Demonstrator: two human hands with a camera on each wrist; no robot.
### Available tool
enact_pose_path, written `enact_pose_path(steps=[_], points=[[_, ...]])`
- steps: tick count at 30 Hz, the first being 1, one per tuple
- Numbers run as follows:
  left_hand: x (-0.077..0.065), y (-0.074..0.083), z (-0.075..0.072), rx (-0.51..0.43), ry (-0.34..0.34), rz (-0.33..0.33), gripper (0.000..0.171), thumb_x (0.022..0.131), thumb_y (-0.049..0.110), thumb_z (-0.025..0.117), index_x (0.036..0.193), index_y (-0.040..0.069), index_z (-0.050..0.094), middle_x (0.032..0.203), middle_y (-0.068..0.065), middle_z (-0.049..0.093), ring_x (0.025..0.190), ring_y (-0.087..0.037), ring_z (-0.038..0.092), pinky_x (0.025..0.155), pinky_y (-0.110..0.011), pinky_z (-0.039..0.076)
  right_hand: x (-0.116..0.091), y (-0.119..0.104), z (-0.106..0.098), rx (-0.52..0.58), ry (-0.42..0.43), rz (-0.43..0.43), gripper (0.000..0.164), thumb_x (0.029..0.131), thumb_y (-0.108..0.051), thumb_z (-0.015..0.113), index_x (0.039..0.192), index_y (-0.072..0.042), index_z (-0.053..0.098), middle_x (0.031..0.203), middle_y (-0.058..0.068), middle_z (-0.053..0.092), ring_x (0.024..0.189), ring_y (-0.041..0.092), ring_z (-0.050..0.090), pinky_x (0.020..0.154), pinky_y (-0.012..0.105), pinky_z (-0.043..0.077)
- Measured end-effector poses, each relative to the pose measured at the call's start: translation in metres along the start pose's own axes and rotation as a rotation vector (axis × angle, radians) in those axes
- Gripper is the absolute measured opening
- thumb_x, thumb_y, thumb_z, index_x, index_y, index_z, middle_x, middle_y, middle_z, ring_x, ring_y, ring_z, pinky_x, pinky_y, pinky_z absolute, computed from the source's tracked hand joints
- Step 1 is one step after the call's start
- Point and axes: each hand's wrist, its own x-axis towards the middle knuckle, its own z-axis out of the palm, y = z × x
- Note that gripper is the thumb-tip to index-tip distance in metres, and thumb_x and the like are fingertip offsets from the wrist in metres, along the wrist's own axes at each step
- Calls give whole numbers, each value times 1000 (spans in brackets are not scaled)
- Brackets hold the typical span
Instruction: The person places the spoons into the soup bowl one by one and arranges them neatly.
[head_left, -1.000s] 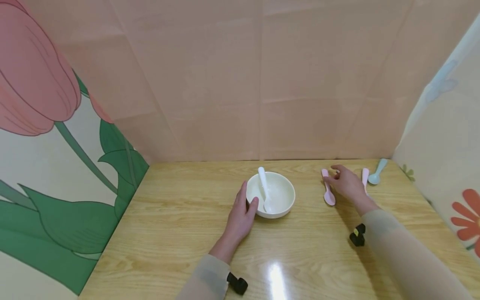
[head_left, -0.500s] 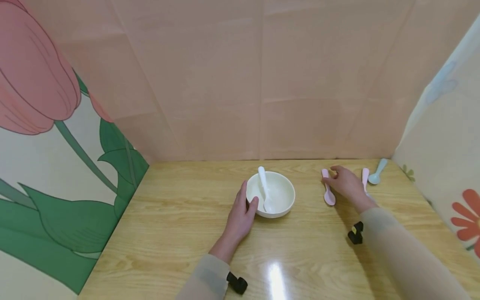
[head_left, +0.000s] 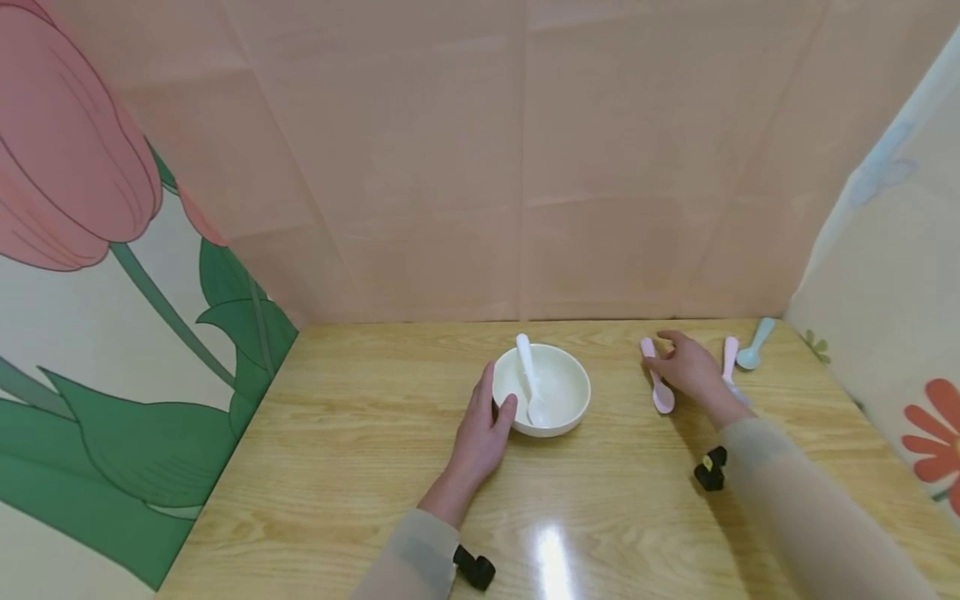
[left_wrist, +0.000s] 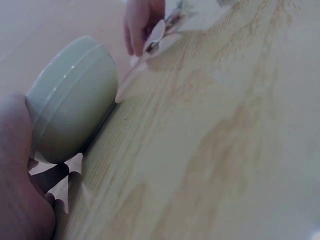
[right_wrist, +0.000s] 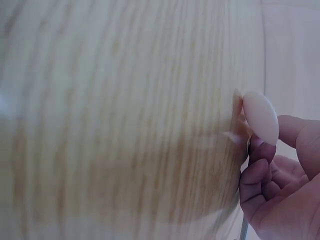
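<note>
A white bowl (head_left: 561,387) stands on the table with a white spoon (head_left: 527,371) leaning inside it, the handle over the far rim. My left hand (head_left: 480,433) holds the bowl's left side, fingers along the wall and thumb at the near side; the left wrist view shows the bowl (left_wrist: 75,105) from the side. Off to the right, my right hand (head_left: 690,367) pinches a pink spoon (head_left: 663,398) by its handle. In the right wrist view the spoon's rounded end (right_wrist: 261,117) is close to the table, with the thumb and fingers behind it.
Right of my right hand lies another pink spoon (head_left: 730,357), partly hidden by the wrist. Beside it is a blue-green spoon (head_left: 756,343). A pinkish cloth wall (head_left: 517,208) closes off the table's back, and printed floral panels (head_left: 247,367) flank it.
The pink spoon under my right hand has shifted slightly, its rounded end moving a little right and nearer. The left hand, bowl and white spoon look unmoved.
</note>
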Motion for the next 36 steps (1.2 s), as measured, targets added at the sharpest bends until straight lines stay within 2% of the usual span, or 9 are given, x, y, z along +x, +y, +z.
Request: enact_pose_path(steps=[5, 10, 14, 18, 24, 30, 36], points=[[-1, 1, -1, 2, -1, 3, 69, 105, 55, 39, 163, 34, 8, 166, 4, 21, 149, -15, 22, 120, -42, 24, -3, 2, 1, 26, 16, -26, 74, 98, -35, 66, 154, 3, 34, 115, 29, 60, 96, 37, 59, 75, 47, 50], [-1, 2, -1, 4, 5, 16, 69, 106, 53, 40, 163, 33, 9, 166, 2, 22, 149, -17, 24, 119, -44, 25, -8, -4, -2, 111, 36, -55, 68, 101, -28, 63, 156, -3, 32, 96, 19, 65, 76, 27, 60, 62, 35, 49], [-1, 2, -1, 3, 5, 21, 69, 105, 54, 41, 163, 33, 9, 165, 3, 23, 149, -16, 24, 119, -44, 25, -13, -15, -8, 205, 36, -66, 69, 101, -32, 63, 158, -9, 32, 85, 14, 65, 67, 22, 59, 55, 32, 49], [0, 3, 1, -2, -4, 17, 69, 105, 56, 40, 163, 34, 9, 165, 5, 21, 149, -14, 23, 120, -42, 24, -19, -29, -16, 271, 61, -94, 68, 100, -35, 64, 157, -12, 35, 86, 14, 66, 67, 21, 59, 59, 34, 52], [-1, 2, 3, -5, -6, 8, 70, 105, 56, 39, 163, 35, 8, 166, 6, 21, 149, -15, 23, 120, -42, 24, -25, -54, -22, 381, 82, -127, 69, 100, -32, 65, 158, -13, 33, 94, 17, 68, 71, 20, 63, 64, 31, 54], [-4, 0, 1, -6, 8, -21, 70, 104, 58, 39, 162, 38, 8, 165, 6, 21, 149, -16, 23, 119, -45, 24, -31, -81, -23, 447, 66, -140, 71, 100, -32, 66, 159, -18, 30, 102, 18, 68, 80, 29, 66, 70, 34, 57], [-2, 0, 0, 6, 4, -2, 70, 104, 58, 39, 163, 35, 8, 165, 5, 22, 149, -16, 24, 119, -44, 25, -34, -104, -22, 486, 47, -187, 72, 99, -27, 67, 160, -21, 29, 101, 19, 67, 81, 28, 66, 72, 37, 59]])
